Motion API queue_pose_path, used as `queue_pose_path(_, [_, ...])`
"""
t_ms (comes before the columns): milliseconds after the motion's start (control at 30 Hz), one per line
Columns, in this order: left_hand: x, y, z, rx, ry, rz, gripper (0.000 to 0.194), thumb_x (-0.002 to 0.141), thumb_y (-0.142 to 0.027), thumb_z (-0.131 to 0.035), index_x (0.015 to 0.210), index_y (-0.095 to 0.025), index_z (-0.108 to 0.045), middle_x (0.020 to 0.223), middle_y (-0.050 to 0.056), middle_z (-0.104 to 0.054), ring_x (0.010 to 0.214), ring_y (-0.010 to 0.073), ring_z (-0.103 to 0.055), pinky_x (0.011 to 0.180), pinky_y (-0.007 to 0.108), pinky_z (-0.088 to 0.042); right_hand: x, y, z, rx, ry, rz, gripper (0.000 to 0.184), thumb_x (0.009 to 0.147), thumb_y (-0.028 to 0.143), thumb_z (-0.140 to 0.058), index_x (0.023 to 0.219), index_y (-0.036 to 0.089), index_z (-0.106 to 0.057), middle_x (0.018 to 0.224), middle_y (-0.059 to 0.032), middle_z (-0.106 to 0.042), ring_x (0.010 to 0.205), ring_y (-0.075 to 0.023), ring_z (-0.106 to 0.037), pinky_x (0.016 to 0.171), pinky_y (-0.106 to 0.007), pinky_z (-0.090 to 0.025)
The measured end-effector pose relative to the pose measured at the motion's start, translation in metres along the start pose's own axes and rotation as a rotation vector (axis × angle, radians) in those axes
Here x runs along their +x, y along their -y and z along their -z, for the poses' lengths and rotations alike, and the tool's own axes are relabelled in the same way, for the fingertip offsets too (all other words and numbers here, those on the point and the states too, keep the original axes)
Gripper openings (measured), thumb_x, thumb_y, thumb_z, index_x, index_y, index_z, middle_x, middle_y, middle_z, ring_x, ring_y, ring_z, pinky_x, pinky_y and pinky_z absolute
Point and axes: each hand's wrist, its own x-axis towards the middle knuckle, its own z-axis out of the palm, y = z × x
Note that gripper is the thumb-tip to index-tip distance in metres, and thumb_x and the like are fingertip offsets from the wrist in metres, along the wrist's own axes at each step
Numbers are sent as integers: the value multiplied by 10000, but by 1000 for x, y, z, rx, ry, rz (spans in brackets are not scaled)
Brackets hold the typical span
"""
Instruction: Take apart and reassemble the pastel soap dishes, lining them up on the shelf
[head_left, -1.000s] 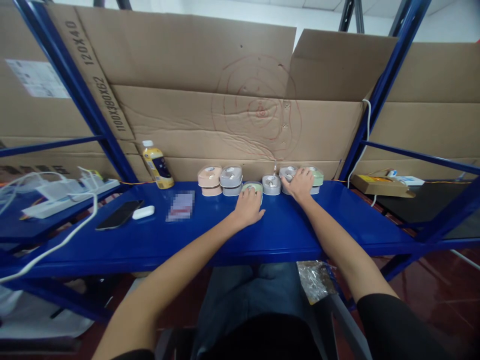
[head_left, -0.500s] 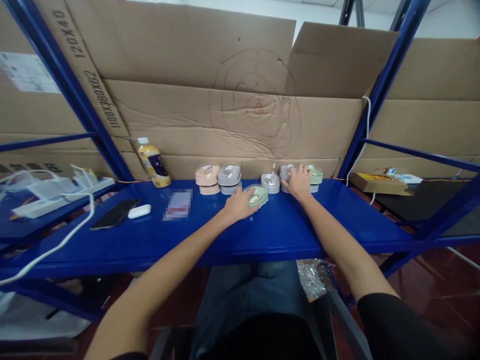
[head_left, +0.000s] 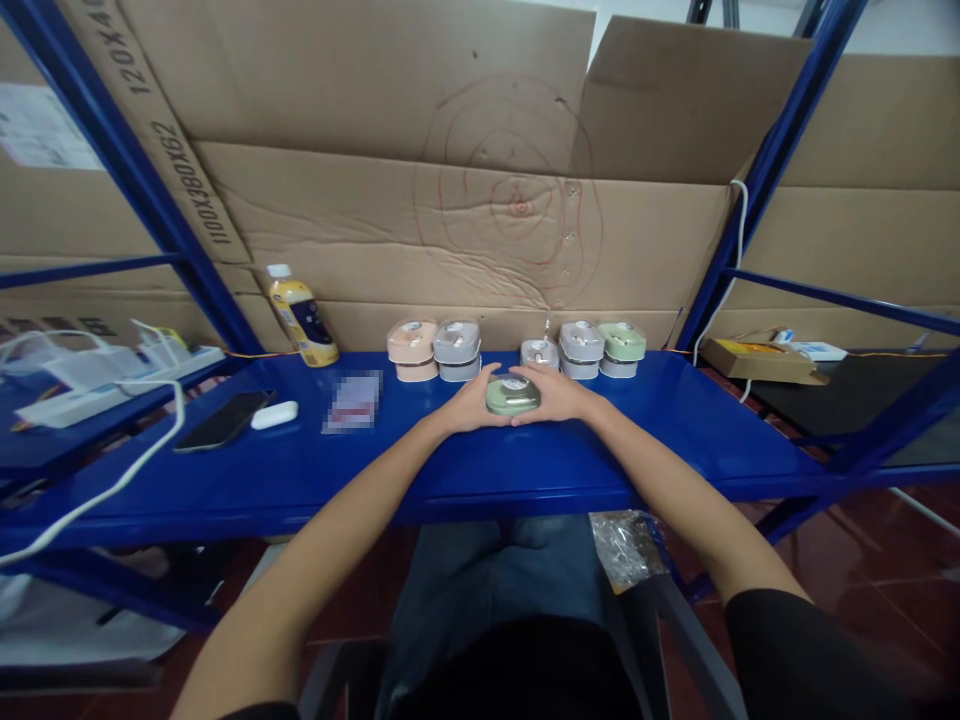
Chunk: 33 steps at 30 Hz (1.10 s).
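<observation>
Between my two hands is a green rounded case with a clear lid [head_left: 513, 396], close above or on the blue table. My left hand [head_left: 474, 402] grips its left side and my right hand [head_left: 553, 394] grips its right side. Behind my right hand stands a single grey case [head_left: 539, 352], partly covered by the fingers. Stacked cases line the back: a pink stack [head_left: 412, 350] and a grey stack [head_left: 457, 350] left of my hands, another grey stack [head_left: 581, 348] and a green-topped stack [head_left: 622, 348] to the right.
On the blue table [head_left: 435, 480] lie a black phone [head_left: 225, 421], a white earbud case [head_left: 274, 414] and a blurred card [head_left: 353, 402]. A yellow bottle [head_left: 303, 316] stands at the back left. Cardboard [head_left: 345, 220] walls the back. A white cable [head_left: 127, 485] crosses the left side.
My right hand has left the stacks at the right and moved left onto the green case. The case is now level and turned, held from both sides. The view has tilted slightly.
</observation>
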Motion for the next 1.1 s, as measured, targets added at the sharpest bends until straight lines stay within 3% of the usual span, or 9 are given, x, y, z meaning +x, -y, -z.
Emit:
queue_pose_path(167, [-1,-1,2,-63,26,-6,1237,620,-479,-918,1600,-120,-253,1491,241,-547,1387,388,-557,1166,543,-441,2,-2,0,14,-29,-51,1035,652,720,-861,1475,173,-555,1324,-183,-628,1230,-386,-623,1056,-547,-516])
queue_pose_path(333, [-2,-6,5,-24,2,-41,1172,648,-501,-918,1605,-175,-324,1429,189,-596,1317,369,-601,1137,554,-463,-3,-22,20,223,-205,-89,689,827,641,-748,1353,212,-627,1285,-129,-681,1143,-311,-654,1023,-492,-532])
queue_pose_path(400, [-3,-6,4,-1,18,-85,953,720,-521,-871,1531,-210,-479,1397,157,-619,1306,350,-610,1147,545,-457,-7,-32,29,228,-281,-167,636,863,632,-707,1339,218,-629,1282,-126,-686,1122,-305,-657,1007,-491,-538])
queue_pose_path(467, [-2,-5,3,44,35,-123,628,807,-559,-790,1335,-236,-680,1386,135,-616,1309,337,-609,1171,533,-440,-10,-41,34,191,-324,-225,637,857,642,-704,1329,220,-632,1268,-126,-689,1102,-306,-660,1001,-499,-539])
queue_pose_path(533, [-1,-4,0,92,39,-124,466,867,-596,-709,1162,-240,-776,1383,133,-598,1304,334,-613,1182,522,-437,-12,-48,36,167,-342,-248,646,847,657,-704,1317,218,-636,1255,-123,-689,1087,-304,-662,1000,-501,-540])
queue_pose_path(667, [1,-5,0,132,20,-110,529,935,-619,-579,1194,-199,-767,1377,164,-576,1301,329,-613,1182,502,-446,-12,-50,33,159,-352,-267,685,839,675,-702,1320,192,-634,1248,-142,-682,1092,-311,-664,1002,-490,-541])
queue_pose_path(800, [-3,-10,19,170,-112,-84,531,967,-606,-514,1214,-192,-736,1369,155,-589,1328,329,-583,1203,516,-422,-14,-49,39,151,-374,-265,690,854,680,-688,1338,191,-624,1311,-163,-664,1124,-330,-657,1011,-504,-533])
queue_pose_path(967, [-33,-4,53,326,-157,-25,515,973,-595,-507,1225,-199,-719,1288,137,-613,1295,342,-580,1184,555,-429,-36,-54,51,110,-261,-253,675,921,719,-582,1352,203,-635,1248,-139,-704,1086,-339,-674,999,-530,-529])
queue_pose_path(1100, [-67,13,64,424,-193,43,524,985,-590,-478,1244,-189,-694,1331,147,-593,1349,353,-527,1210,562,-396,-62,-66,55,46,-72,-365,752,835,744,-683,1333,182,-659,1113,-145,-737,986,-349,-701,915,-533,-563])
